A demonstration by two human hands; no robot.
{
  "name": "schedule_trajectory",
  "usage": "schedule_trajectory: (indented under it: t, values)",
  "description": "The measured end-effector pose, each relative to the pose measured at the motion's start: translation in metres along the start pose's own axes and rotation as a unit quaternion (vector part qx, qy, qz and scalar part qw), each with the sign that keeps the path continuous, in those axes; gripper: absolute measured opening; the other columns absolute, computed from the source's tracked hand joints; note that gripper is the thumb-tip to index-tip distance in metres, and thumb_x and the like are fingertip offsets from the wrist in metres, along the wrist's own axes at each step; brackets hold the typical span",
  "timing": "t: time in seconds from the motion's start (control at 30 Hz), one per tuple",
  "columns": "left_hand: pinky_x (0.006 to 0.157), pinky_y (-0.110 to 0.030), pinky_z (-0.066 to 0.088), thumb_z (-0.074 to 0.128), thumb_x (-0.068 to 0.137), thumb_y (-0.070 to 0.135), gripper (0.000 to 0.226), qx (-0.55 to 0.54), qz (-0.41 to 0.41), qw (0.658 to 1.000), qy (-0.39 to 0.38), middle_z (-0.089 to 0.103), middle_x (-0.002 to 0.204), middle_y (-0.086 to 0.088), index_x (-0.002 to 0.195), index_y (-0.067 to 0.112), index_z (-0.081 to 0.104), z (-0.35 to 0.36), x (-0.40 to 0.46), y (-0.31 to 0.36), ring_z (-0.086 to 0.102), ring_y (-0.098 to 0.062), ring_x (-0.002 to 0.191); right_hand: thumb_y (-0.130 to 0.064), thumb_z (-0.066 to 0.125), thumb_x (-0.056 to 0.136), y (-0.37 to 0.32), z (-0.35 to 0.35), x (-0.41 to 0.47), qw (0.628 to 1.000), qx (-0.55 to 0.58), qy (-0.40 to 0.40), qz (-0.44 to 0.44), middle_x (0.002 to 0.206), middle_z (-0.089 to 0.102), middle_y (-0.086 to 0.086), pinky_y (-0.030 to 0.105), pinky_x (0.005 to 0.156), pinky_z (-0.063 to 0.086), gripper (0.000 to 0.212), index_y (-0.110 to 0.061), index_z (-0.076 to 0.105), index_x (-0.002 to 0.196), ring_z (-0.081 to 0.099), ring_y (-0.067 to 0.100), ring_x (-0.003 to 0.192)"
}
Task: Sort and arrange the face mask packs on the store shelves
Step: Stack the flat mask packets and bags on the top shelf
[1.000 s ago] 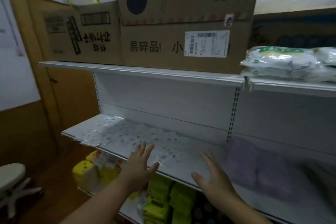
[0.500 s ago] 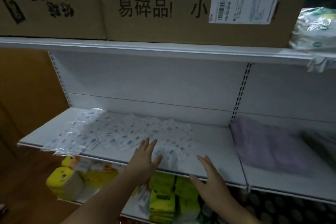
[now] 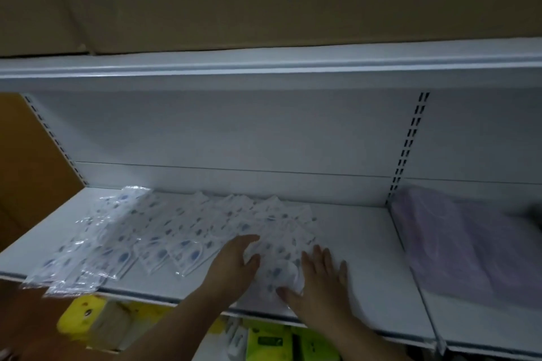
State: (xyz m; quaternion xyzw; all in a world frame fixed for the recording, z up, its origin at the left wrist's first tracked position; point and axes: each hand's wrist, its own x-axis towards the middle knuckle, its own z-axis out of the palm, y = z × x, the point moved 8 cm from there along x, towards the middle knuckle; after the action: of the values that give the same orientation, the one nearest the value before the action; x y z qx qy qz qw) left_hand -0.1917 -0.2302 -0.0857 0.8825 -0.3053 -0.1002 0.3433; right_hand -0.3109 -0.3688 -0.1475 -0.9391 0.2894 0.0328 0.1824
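Note:
Several clear face mask packs with blue-dotted white masks lie spread over the left and middle of the white shelf. Some at the far left overhang the front edge. My left hand rests on the packs near the front, fingers curved around the left side of one pack. My right hand lies flat with fingers spread, its thumb on that same pack's lower right. The pack sits between both hands, pressed on the shelf, not lifted.
Purple packs lie on the adjoining shelf section to the right. Cardboard boxes fill the shelf above. Yellow and green packaged goods sit on the shelf below. A slotted upright divides the sections.
The view has moved closer to the shelf. Both hands have gone forward onto it and now bracket one mask pack, where they hovered at the front edge before.

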Motion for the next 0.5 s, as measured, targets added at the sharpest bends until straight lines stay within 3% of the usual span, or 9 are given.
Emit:
schedule_trajectory:
  t: [0.1, 0.23, 0.3, 0.37, 0.43, 0.5]
  values:
    - [0.084, -0.014, 0.042, 0.06, 0.09, 0.01, 0.021, -0.081, -0.016, 0.996, 0.032, 0.067, 0.106, 0.011, 0.101, 0.026, 0.069, -0.006, 0.005, 0.006, 0.061, -0.006, 0.1, -0.078, 0.035, 0.079, 0.004, 0.002, 0.003, 1.0, -0.006, 0.015, 0.001, 0.161, -0.008, 0.0, 0.051, 0.114, -0.012, 0.093, -0.027, 0.01, 0.153, -0.011, 0.02, 0.147]
    - [0.069, -0.016, 0.051, 0.065, 0.086, 0.007, 0.033, -0.226, -0.064, 0.972, -0.015, 0.072, 0.075, 0.014, 0.07, 0.034, 0.073, -0.001, 0.008, 0.012, 0.067, 0.0, 0.074, -0.068, 0.04, 0.085, 0.003, -0.009, 0.0, 0.998, 0.002, 0.061, -0.012, 0.16, 0.007, -0.009, 0.046, 0.116, -0.005, 0.073, -0.035, 0.024, 0.148, 0.0, 0.014, 0.148]
    - [0.066, -0.013, 0.052, 0.063, 0.087, 0.007, 0.033, -0.279, -0.089, 0.955, -0.04, 0.074, 0.076, 0.01, 0.072, 0.033, 0.077, 0.001, 0.008, 0.011, 0.068, -0.001, 0.073, -0.06, 0.046, 0.088, 0.002, -0.017, -0.005, 0.995, 0.054, 0.084, -0.021, 0.156, 0.022, -0.014, 0.039, 0.117, 0.001, 0.061, -0.037, 0.034, 0.143, 0.01, 0.009, 0.146]
    - [0.072, -0.02, 0.053, 0.064, 0.088, 0.013, 0.017, -0.334, -0.145, 0.93, -0.054, 0.076, 0.085, 0.004, 0.094, 0.021, 0.077, -0.001, 0.009, 0.003, 0.07, -0.011, 0.084, -0.052, 0.054, 0.089, -0.002, -0.023, -0.013, 0.984, 0.14, 0.098, -0.043, 0.15, 0.029, -0.019, 0.026, 0.118, 0.011, 0.056, -0.034, 0.04, 0.14, 0.018, 0.004, 0.144]
    - [0.075, -0.03, 0.054, 0.065, 0.087, 0.024, 0.027, -0.422, -0.217, 0.869, -0.14, 0.075, 0.098, -0.008, 0.107, 0.007, 0.072, 0.01, 0.002, -0.001, 0.071, -0.026, 0.093, -0.05, 0.06, 0.088, -0.015, -0.028, -0.022, 0.972, 0.195, 0.104, -0.076, 0.148, 0.025, -0.024, 0.009, 0.111, 0.013, 0.059, -0.031, 0.041, 0.14, 0.015, -0.005, 0.14]
    - [0.084, -0.036, 0.055, 0.06, 0.088, 0.028, 0.036, -0.498, -0.247, 0.79, -0.26, 0.07, 0.114, -0.016, 0.112, 0.004, 0.071, 0.018, -0.014, 0.006, 0.066, -0.032, 0.106, -0.054, 0.057, 0.087, -0.038, -0.029, -0.029, 0.974, 0.161, 0.095, -0.13, 0.146, 0.012, -0.029, 0.0, 0.105, 0.0, 0.061, -0.033, 0.038, 0.141, 0.004, -0.012, 0.136]
